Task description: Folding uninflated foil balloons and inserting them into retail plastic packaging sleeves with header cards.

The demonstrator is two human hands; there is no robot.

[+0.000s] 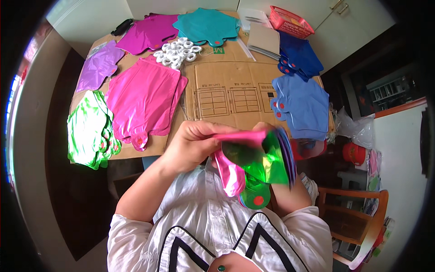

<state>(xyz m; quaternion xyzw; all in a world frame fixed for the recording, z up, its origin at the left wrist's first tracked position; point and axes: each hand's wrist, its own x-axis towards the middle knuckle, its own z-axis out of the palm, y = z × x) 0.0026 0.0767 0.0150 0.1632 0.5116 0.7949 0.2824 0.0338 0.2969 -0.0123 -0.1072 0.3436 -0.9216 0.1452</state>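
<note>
My left hand pinches the top edge of a pink foil balloon at the front of a folded bundle of flat foil balloons, green, pink, purple and blue. My right hand is mostly hidden behind that bundle and holds it from the back, with fingertips showing at its top. The bundle is held close to my chest, below the table's near edge.
A cardboard-covered table carries stacks of flat foil balloons: green, pink, purple, magenta, teal, dark blue, light blue. White ribbon rolls, a red basket, a wooden chair.
</note>
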